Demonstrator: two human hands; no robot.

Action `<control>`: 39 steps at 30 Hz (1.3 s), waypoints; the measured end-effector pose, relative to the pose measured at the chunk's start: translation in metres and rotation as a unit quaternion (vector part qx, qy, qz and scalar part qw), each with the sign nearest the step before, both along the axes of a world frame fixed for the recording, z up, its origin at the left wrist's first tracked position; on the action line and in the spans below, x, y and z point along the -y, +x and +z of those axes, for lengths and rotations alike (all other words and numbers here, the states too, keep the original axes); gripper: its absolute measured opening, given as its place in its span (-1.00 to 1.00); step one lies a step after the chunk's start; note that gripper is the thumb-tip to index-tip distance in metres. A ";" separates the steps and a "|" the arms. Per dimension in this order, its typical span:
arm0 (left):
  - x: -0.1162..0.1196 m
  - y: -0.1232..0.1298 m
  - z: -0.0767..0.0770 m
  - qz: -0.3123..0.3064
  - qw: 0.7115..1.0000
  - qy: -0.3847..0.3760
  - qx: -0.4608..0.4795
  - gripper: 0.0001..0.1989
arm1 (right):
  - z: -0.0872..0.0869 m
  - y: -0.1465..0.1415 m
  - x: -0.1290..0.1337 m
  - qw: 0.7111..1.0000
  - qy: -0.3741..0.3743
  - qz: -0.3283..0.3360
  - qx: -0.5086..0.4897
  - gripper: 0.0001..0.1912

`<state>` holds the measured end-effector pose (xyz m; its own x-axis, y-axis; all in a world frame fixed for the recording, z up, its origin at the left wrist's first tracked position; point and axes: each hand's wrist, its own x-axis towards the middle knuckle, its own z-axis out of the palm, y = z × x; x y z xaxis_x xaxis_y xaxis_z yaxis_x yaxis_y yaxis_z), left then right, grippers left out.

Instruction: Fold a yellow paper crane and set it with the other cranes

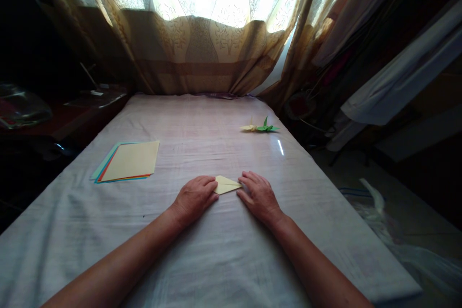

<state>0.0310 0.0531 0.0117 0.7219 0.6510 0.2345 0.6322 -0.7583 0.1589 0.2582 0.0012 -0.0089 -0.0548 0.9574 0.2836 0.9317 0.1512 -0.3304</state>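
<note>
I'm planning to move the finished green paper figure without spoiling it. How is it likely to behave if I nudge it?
The green figure looks like folded paper, so it would probably slide easily, being light for its size. Its thin, pointed tips seem likely to bend if pressed. It nearly touches the cream figure, so that might shift too.

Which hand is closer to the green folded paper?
Right: the right hand is on the near side of the green folded paper; the left hand is farther away, to its near left.
</note>
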 end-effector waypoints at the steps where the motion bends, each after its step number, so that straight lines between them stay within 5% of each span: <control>1: 0.000 0.001 -0.001 0.002 1.000 0.002 0.008 -0.80 | -0.001 0.000 -0.004 1.000 0.011 0.005 -0.007 -0.75; 8: -0.004 0.004 -0.009 0.021 0.999 0.032 0.037 -0.86 | -0.001 0.005 -0.024 0.999 0.029 0.036 0.000 -0.86; 12: -0.007 0.002 -0.009 0.010 0.999 0.035 0.037 -0.83 | 0.011 0.003 -0.027 0.998 -0.011 0.058 0.033 -0.69; 20: 0.011 -0.015 -0.023 -0.010 0.998 0.029 -0.060 -0.36 | 0.011 -0.039 -0.015 0.983 -0.081 0.155 0.063 -0.40; 24: 0.017 -0.024 -0.023 -0.002 0.995 0.022 -0.096 -0.28 | 0.005 -0.037 -0.012 0.979 -0.119 0.152 0.063 -0.32; 34: 0.022 -0.040 -0.013 0.040 0.996 0.059 -0.059 -0.40 | 0.002 -0.012 -0.001 0.987 -0.101 0.090 0.087 -0.37; 39: 0.008 -0.040 0.003 0.036 0.995 0.093 -0.031 -0.68 | 0.001 -0.013 0.000 0.989 -0.094 0.083 0.080 -0.38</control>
